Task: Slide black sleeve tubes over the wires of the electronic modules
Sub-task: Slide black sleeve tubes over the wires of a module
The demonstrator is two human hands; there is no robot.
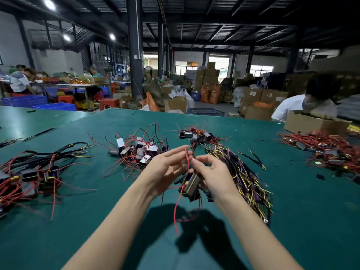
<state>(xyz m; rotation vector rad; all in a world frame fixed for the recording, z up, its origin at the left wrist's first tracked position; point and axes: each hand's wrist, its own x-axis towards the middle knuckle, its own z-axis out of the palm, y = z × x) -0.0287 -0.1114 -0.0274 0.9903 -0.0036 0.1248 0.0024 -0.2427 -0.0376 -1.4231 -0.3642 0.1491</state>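
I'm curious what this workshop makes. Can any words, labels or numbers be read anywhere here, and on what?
None can be read.
White labels on the brown cartons in the background: too small and blurred.
Sheets on the dark pillar: blurred.
Modules between the hands: no legible print.

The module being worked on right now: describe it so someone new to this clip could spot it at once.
On the green table, look near the middle, between the person's two raised hands. The module is a dark box hanging under the right hand, red wires dangling below. Unlike the piled modules around it, it is held off the table.
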